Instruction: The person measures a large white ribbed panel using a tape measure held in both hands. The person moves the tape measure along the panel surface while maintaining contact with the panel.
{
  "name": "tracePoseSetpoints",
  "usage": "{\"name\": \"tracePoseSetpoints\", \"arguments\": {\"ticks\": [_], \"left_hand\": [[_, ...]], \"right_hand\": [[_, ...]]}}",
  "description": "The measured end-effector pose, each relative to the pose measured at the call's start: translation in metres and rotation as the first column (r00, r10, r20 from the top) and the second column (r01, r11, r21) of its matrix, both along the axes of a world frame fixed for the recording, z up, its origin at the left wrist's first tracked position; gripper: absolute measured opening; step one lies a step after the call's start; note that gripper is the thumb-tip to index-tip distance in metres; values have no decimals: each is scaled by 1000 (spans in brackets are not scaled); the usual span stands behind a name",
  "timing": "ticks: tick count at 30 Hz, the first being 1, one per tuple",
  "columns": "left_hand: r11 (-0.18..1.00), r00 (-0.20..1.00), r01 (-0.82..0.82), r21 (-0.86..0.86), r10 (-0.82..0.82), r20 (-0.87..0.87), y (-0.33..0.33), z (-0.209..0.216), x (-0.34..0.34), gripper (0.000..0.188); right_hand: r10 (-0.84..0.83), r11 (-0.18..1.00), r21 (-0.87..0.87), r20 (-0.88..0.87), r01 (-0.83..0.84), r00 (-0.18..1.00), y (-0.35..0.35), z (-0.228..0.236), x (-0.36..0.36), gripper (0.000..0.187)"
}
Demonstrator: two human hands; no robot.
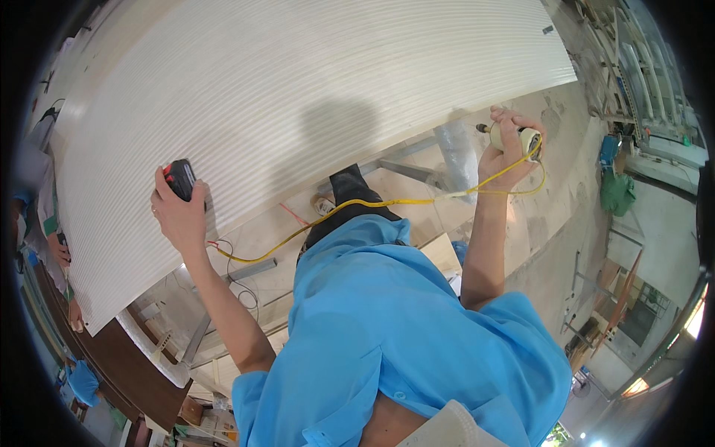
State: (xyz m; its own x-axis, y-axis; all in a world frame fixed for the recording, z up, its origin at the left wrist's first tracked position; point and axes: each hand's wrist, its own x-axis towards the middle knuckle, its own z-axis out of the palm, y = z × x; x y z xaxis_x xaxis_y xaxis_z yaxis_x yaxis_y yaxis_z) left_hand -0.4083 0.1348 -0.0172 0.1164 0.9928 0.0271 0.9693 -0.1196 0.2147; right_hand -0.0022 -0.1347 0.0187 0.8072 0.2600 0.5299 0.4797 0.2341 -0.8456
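Hands part-hiding cream tool, likely black battery

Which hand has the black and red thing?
The left hand, holding a black-and-red block. The right hand holds a cream-coloured tool instead.

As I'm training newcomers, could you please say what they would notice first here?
First, the white ribbed panel across the upper view. Then the left hand, gripping a black-and-red battery pack over it, and, at right, the right hand holding a cream handheld tool, its yellow cable crossing mid-picture.
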Motion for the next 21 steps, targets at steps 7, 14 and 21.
{"name": "tracePoseSetpoints", "arguments": {"ticks": [7,14,21], "left_hand": [[1000,1000,-15,6,15,-24,1,1,2,87],[1000,1000,-12,8,12,-2,10,1,11,84],[1000,1000,-13,-13,13,-9,18,3,17,84]], "right_hand": [[131,991,22,-168,-129,977,12,-15,16,18],[184,968,-125,-230,-217,956,24,-30,8,20],[172,955,-205,-214,-216,962,24,-42,12,20]]}}
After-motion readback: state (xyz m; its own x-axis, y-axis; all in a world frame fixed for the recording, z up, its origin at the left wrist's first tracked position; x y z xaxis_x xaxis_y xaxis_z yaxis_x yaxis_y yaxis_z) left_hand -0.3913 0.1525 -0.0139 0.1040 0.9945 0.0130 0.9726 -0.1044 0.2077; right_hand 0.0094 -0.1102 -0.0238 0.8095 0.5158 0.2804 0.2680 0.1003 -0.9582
